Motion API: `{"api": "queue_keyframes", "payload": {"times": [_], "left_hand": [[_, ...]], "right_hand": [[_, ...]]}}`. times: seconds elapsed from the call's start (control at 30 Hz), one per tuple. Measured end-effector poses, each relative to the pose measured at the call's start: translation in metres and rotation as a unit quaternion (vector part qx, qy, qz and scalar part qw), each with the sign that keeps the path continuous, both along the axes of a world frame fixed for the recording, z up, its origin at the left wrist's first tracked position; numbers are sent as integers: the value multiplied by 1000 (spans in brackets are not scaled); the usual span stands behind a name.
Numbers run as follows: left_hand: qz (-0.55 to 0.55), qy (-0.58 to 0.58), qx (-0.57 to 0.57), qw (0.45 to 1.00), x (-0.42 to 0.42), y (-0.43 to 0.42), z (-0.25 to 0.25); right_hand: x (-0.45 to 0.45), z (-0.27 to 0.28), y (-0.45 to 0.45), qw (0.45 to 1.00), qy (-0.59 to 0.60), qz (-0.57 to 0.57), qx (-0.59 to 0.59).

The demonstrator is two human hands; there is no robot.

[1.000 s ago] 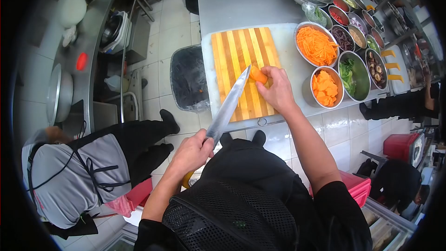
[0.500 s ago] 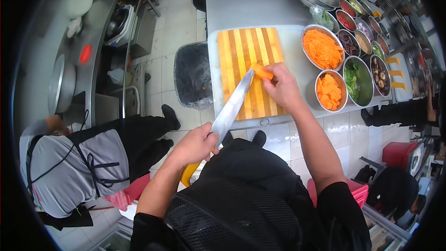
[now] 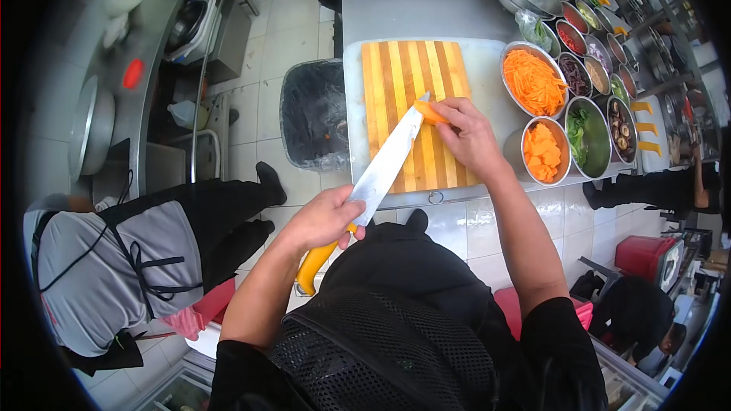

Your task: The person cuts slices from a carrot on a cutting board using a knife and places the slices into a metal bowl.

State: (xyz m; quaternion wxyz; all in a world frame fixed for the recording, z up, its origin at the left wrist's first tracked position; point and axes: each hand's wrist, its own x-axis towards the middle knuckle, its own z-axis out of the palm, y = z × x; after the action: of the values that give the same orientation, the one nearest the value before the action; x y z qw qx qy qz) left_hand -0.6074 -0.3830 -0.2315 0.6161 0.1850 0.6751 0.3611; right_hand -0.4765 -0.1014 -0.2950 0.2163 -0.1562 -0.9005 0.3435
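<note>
My left hand point(image 3: 329, 218) is closed round the base of a large knife point(image 3: 384, 167), whose yellow handle sticks out below the palm. The blade points up and right, and its front part is against a carrot piece point(image 3: 432, 113). My right hand point(image 3: 468, 133) pinches that carrot piece between thumb and fingers, over a striped wooden cutting board point(image 3: 388, 76). Just right of the board stand a metal bowl of orange shreds point(image 3: 534, 81) and a metal container of orange slices point(image 3: 542, 154).
A container of greens point(image 3: 598, 137), one of mushrooms point(image 3: 623, 128) and several small bowls fill the counter's right side. A black-lined bin point(image 3: 314, 114) stands left of the counter. One person point(image 3: 114, 274) is at the left; others are at the right.
The knife has turned so its blade side shows brighter, and more of its yellow handle is visible. The carrot piece has tilted in my right hand. The view has shifted slightly.
</note>
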Motion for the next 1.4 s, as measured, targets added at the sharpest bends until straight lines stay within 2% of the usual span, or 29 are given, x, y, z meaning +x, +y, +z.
{"api": "queue_keyframes", "payload": {"times": [0.4, 0.9, 1.4], "left_hand": [[-33, 91, -69, 993, 9, 6, 16], [-59, 141, -92, 984, 12, 6, 37], [-80, 151, -109, 979, 10, 8, 47]], "right_hand": [[2, -1, 0, 999, -14, 12, 37], [-2, 1, -3, 997, 4, 18, 80], [-4, 6, -4, 997, -1, 23, 74]]}}
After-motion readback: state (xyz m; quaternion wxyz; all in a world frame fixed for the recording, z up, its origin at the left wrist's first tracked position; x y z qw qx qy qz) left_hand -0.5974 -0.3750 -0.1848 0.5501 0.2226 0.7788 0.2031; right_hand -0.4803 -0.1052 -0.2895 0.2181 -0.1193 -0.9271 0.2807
